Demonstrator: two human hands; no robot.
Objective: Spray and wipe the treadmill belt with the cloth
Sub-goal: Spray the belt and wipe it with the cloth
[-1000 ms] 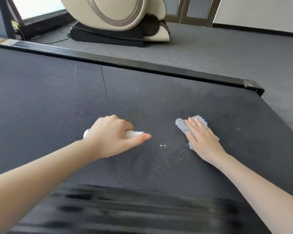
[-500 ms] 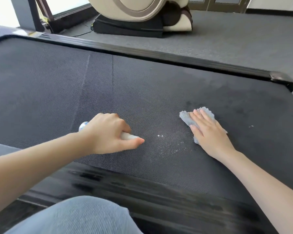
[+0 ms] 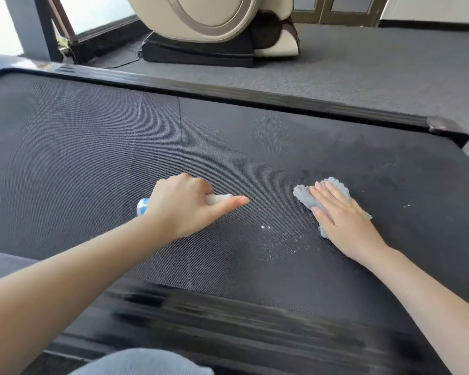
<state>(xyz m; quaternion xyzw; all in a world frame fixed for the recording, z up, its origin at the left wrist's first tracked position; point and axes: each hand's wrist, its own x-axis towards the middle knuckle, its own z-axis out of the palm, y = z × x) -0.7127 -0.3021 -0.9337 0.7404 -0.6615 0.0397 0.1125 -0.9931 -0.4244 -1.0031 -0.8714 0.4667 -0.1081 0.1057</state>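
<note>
The dark treadmill belt (image 3: 92,163) fills most of the view. My left hand (image 3: 184,204) grips a small white spray bottle (image 3: 142,207) with a blue-patterned end, lying low over the belt, its nozzle end pointing right. My right hand (image 3: 344,220) lies flat with straight fingers on a grey cloth (image 3: 303,194), pressing it onto the belt. Between the two hands, white spray droplets (image 3: 279,240) speckle the belt. Most of the cloth and bottle is hidden under my hands.
Glossy black side rails run along the far edge (image 3: 255,97) and the near edge (image 3: 228,315) of the belt. A beige massage chair (image 3: 214,25) stands on grey carpet beyond. My knee in blue jeans (image 3: 146,364) shows at the bottom.
The camera view shifted, so the belt and hands sit differently in frame. Both hands keep nearly the same places on the belt; the cloth stays beside the droplets.
</note>
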